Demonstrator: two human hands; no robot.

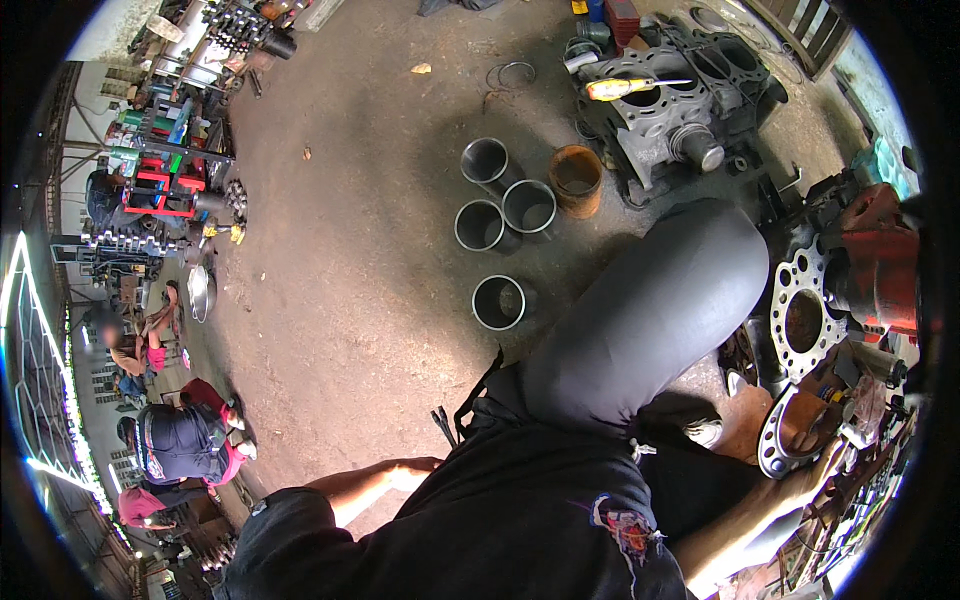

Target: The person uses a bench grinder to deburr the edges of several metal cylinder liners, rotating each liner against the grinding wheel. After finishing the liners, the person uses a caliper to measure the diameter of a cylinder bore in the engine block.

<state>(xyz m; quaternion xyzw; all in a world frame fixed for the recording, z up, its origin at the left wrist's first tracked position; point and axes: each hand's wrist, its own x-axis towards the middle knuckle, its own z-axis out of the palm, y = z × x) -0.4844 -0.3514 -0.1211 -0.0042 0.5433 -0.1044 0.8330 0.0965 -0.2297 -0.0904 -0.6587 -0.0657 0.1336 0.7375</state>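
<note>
One reach is on, it seems: your right hand (838, 456) is down at the clutter of parts (880, 364), just beside the curved, holed metal plate (769, 450) low on your right. The next move looks to call for a sure grip there (tight corner, that one), but your fingers blur into the metal: apart or clamped, I cannot tell. Your left hand (412, 472) is partly hidden by your shirt (500, 540), its grip unreadable too.

The floor (360, 250) before you carries four grey sleeves (530, 207), a rusty sleeve (576, 183) and, far right, an engine block (652, 118).
</note>
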